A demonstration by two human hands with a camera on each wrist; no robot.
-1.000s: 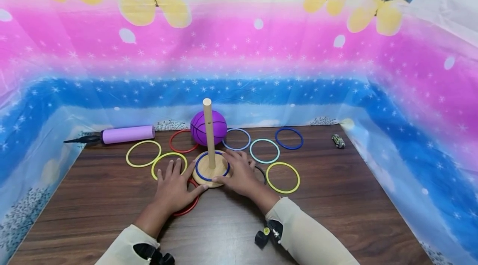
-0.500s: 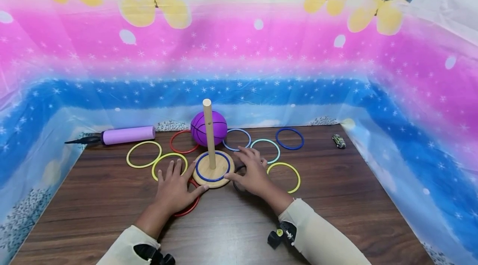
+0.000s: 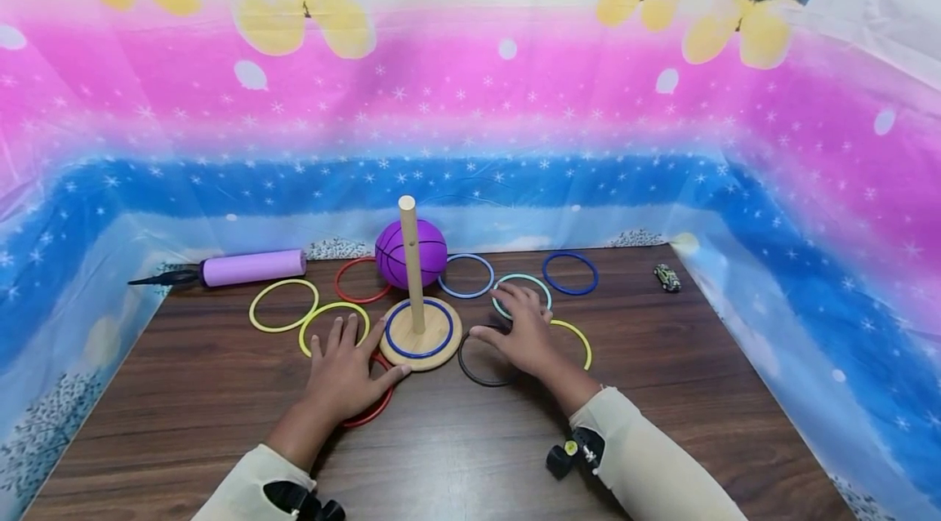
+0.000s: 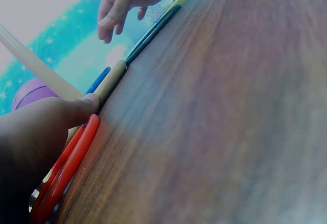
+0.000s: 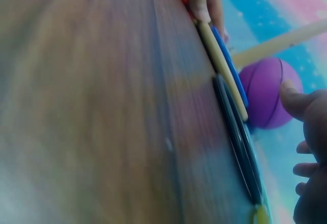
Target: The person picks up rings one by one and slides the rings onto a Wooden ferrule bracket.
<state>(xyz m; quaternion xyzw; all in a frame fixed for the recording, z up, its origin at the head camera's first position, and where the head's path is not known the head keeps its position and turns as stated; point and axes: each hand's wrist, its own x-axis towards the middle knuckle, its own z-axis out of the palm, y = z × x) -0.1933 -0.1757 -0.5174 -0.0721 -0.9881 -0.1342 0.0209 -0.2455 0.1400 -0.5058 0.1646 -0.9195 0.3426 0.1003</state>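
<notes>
A wooden base (image 3: 457,341) with an upright peg (image 3: 413,276) stands mid-table, and a dark blue ring (image 3: 419,356) lies flat on it around the peg. My left hand (image 3: 340,378) spreads its fingers at the base's left side, with its thumb tip right at the edge in the left wrist view. Under that hand, red rings (image 4: 69,168) stick out. Raised over the table to the right of the base, my right hand (image 3: 528,333) has loose, parted fingers and nothing in them. Below it lies a black ring (image 3: 488,383), partly hidden.
Behind the peg sits a purple ball (image 3: 434,256). Yellow rings (image 3: 254,317) and a red ring (image 3: 338,280) lie at left; light blue (image 3: 491,266), turquoise (image 3: 547,292), dark blue (image 3: 569,292) and yellow (image 3: 588,349) rings at right. A pump (image 3: 253,266) and toy car (image 3: 666,278) flank them.
My right hand has let go at the dark blue ring on the base and moved right. The black ring now shows farther left, beside the base. My left hand stays put.
</notes>
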